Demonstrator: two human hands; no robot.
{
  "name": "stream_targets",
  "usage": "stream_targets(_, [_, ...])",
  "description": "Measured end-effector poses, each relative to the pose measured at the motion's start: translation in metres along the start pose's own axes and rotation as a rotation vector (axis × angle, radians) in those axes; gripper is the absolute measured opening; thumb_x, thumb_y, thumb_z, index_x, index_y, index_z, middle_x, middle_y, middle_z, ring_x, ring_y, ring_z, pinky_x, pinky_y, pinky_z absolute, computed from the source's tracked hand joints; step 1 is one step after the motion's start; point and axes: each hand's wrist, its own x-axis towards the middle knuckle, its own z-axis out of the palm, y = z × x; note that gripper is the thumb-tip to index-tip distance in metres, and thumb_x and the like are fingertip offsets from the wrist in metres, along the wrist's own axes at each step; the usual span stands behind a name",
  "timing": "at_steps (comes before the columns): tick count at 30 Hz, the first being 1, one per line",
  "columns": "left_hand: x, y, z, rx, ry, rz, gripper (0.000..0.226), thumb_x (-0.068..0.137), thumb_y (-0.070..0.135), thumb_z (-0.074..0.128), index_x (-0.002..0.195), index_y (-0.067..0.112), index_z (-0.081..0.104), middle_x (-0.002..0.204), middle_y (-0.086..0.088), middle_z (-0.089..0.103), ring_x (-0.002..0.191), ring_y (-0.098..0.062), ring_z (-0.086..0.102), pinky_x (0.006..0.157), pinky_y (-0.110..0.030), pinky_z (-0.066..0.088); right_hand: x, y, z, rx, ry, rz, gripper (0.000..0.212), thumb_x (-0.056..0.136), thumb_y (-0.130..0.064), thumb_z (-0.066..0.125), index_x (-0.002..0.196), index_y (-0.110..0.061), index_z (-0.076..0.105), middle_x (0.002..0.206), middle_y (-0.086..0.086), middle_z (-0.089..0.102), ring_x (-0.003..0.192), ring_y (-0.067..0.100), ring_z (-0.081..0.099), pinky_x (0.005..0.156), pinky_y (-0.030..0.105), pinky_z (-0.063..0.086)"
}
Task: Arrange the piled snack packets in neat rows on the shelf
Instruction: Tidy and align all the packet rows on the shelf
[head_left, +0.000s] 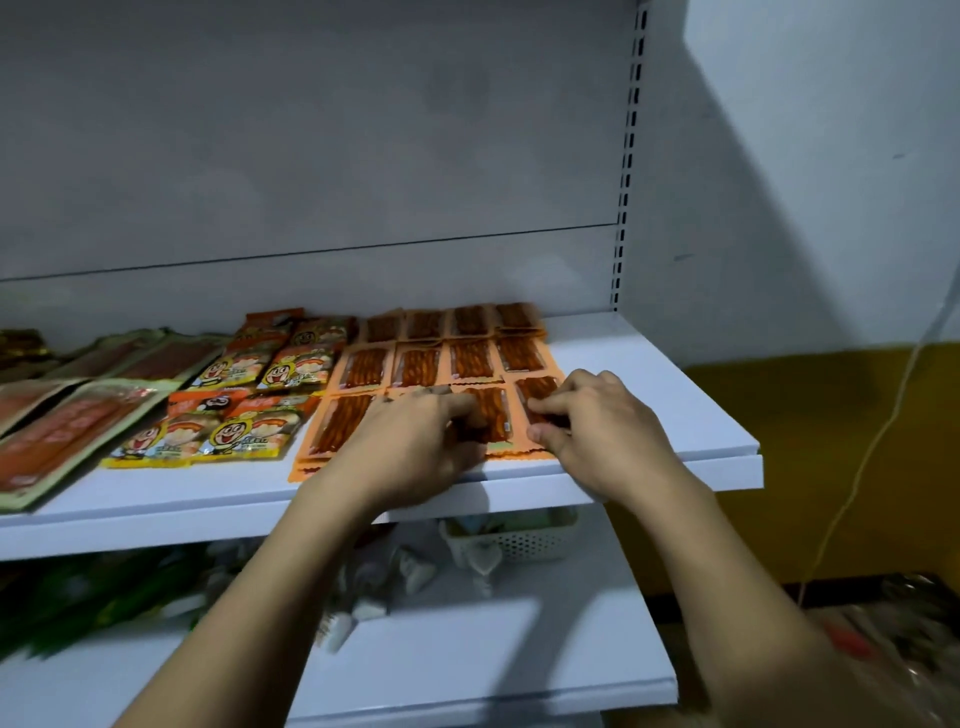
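Both pinching: left hand (415, 441), right hand (602, 431) on orange packets (493, 421) at five o'clock; I'd square the edges.

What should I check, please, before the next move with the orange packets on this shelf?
1. Is the back row of orange packets straight: ok.
2. Is the middle row straight: ok.
3. Is the front row straight: cannot tell, largely covered.
4. Does the right hand pinch the front-right packet: ok.
5. Does the left hand have a grip: cannot tell, blurred.
6. Is the front-left stack squared: not ok, lower edges fan out.
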Motion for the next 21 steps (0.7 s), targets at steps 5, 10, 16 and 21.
stream_targets(5, [0.001, 0.007, 0.001, 0.06, 0.004, -0.021, 0.036, 0.085, 0.057, 0.066, 0.111, 0.033, 0.059, 0.11, 0.013, 0.045, 0.097, -0.017, 0.05, 0.089, -0.042, 0.043, -0.005, 0.009, 0.0, 0.091, 0.11, -0.02, 0.048, 0.094, -0.049, 0.057, 0.14, -0.035, 0.053, 0.141, -0.003, 0.045, 0.13, 0.018, 0.034, 0.103, 0.035, 0.036])
stream_targets(10, [-0.002, 0.009, 0.003, -0.003, 0.044, -0.045, 0.032, 0.085, 0.048, 0.071, 0.11, 0.031, 0.064, 0.113, 0.012, 0.061, 0.096, -0.014, 0.054, 0.088, -0.042, 0.047, -0.008, 0.027, -0.001, 0.316, 0.038, -0.017, 0.055, 0.088, -0.054, 0.064, 0.14, -0.039, 0.052, 0.152, -0.005, 0.039, 0.138, 0.02, 0.038, 0.113, 0.04, 0.033])
stream_targets(16, [-0.003, 0.012, 0.005, 0.021, 0.051, -0.077, 0.032, 0.086, 0.047, 0.071, 0.113, 0.033, 0.064, 0.118, 0.01, 0.064, 0.102, -0.016, 0.057, 0.09, -0.044, 0.048, -0.012, 0.029, 0.007, 0.296, -0.007, -0.055, 0.053, 0.083, -0.052, 0.071, 0.133, -0.038, 0.06, 0.147, -0.011, 0.047, 0.132, 0.014, 0.046, 0.109, 0.035, 0.039])
stream_targets(21, [-0.003, 0.014, 0.008, 0.033, 0.075, -0.091, 0.03, 0.088, 0.051, 0.066, 0.113, 0.034, 0.062, 0.119, 0.01, 0.063, 0.104, -0.016, 0.056, 0.092, -0.043, 0.045, -0.012, 0.03, 0.008, 0.279, 0.024, -0.064, 0.042, 0.091, -0.046, 0.065, 0.131, -0.035, 0.063, 0.143, -0.008, 0.052, 0.13, 0.015, 0.046, 0.108, 0.038, 0.04])
